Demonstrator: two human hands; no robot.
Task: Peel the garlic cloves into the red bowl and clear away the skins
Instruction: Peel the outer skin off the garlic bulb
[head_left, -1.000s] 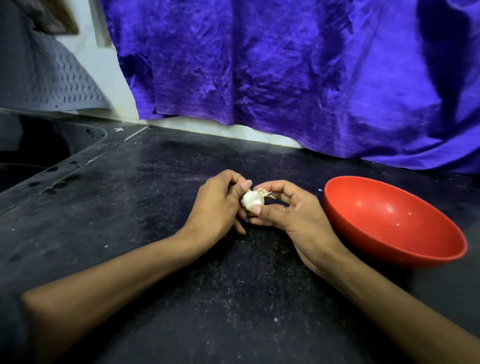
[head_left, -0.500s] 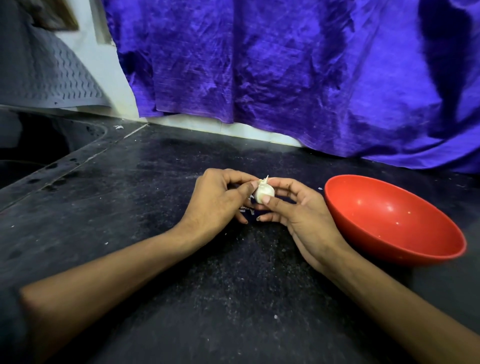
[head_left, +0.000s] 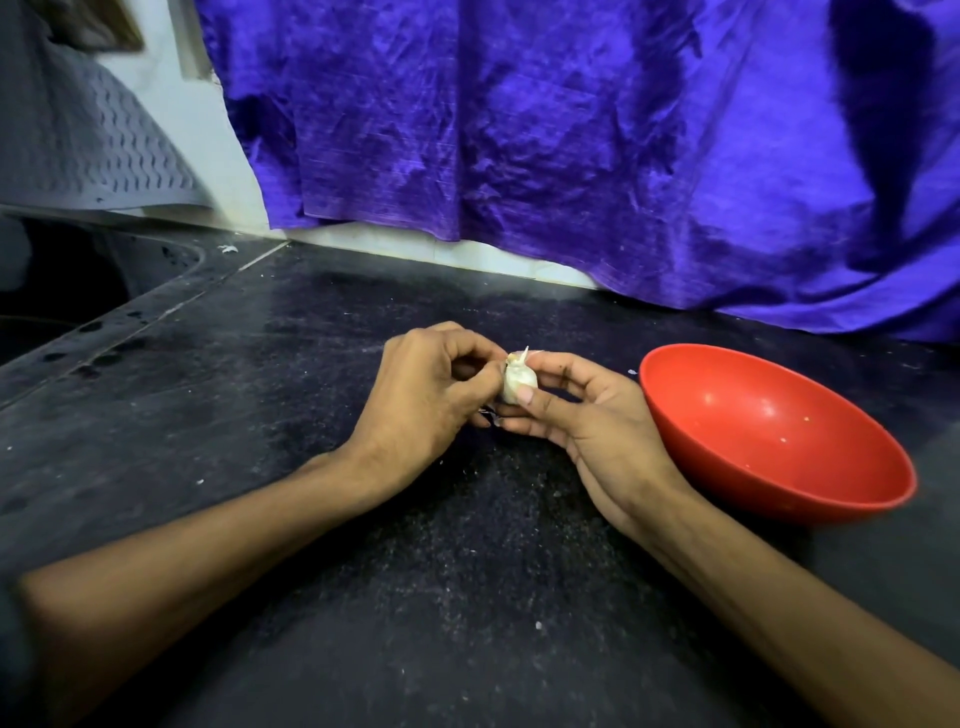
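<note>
1. The right hand (head_left: 592, 415) pinches the garlic (head_left: 517, 382) between thumb and forefinger, the other fingers (head_left: 519, 423) curled loosely beneath it.
2. The left hand (head_left: 423, 395) has its fingers bent in against the garlic's left side; thumb and forefinger tips meet at the skin (whether they grip a flap of skin I cannot tell).
3. The garlic is held just left of the red bowl (head_left: 779, 441), slightly above the table (head_left: 260, 389), not touching the bowl.
4. Its long axis stands roughly upright, the papery tip pointing up and a little toward the bowl.
5. The red bowl sits on the table, close beside the right hand.
6. A purple cloth (head_left: 571, 130) hangs behind the bowl.
</note>
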